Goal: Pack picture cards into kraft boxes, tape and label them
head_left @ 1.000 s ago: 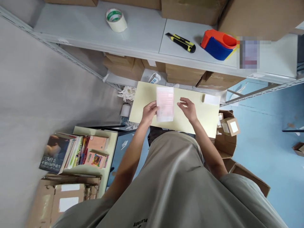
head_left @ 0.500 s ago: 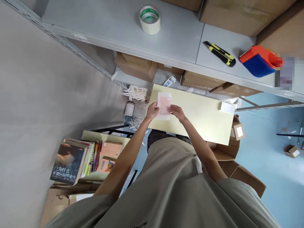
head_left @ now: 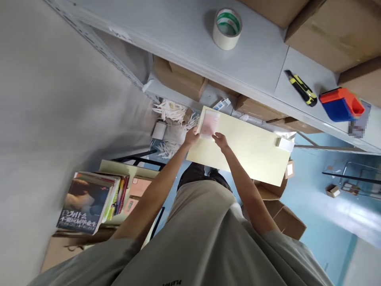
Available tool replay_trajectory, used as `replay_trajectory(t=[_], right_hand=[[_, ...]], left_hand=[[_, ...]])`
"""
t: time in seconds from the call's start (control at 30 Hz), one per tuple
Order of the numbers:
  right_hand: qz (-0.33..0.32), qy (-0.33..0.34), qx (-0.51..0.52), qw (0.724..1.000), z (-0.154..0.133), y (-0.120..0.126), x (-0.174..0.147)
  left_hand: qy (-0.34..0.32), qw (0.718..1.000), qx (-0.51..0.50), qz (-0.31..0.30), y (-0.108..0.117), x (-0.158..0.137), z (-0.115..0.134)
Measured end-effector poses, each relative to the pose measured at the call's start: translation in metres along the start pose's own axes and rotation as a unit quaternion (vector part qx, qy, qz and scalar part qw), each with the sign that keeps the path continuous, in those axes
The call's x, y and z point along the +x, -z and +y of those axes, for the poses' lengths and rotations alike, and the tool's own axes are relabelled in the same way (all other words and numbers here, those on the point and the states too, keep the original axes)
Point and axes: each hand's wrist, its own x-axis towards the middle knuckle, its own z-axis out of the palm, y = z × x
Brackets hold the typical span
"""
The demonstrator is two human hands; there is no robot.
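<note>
A small pink booklet (head_left: 210,124), covered by a whitish translucent sleeve or sheet, is over the left end of a pale yellow tabletop (head_left: 247,147). My left hand (head_left: 192,137) grips its lower left edge, with the thumb toward the middle. At the lower right corner, my right hand (head_left: 220,140) has its thumb and fingers closed on the edge. Whether the booklet rests on the table or is slightly lifted, I cannot tell. A white stack of paper or a small box (head_left: 285,143) lies at the table's right end.
On the grey shelf (head_left: 184,43) ahead are a tape roll (head_left: 227,31), a utility knife (head_left: 302,88) and a red-and-blue tape dispenser (head_left: 341,105). Books (head_left: 85,202) are piled at my left. Paper strips (head_left: 171,111) heap beyond the table's left end. Open cartons (head_left: 282,218) stand at right.
The camera view has shifted and turned. The booklet has tilted and moved a little away from me, and my hands now hold it nearer its lower end.
</note>
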Motion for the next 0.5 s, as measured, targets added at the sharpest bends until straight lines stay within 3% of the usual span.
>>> replay_trajectory(t=[0.2,0.37,0.5], right_hand=[[-0.047,-0.068,0.002,0.997,0.002,-0.002,-0.070],[-0.115,-0.049,-0.008,0.992,-0.002,0.002,-0.112],[-0.163,-0.019,-0.007,0.986,-0.005,-0.010,-0.135]], left_hand=[[-0.004,0.990,-0.125,0.057,0.015,-0.089,-0.057],[-0.012,0.970,-0.216,0.111,0.017,-0.157,-0.089],[-0.044,0.947,-0.270,0.168,0.021,-0.217,-0.108]])
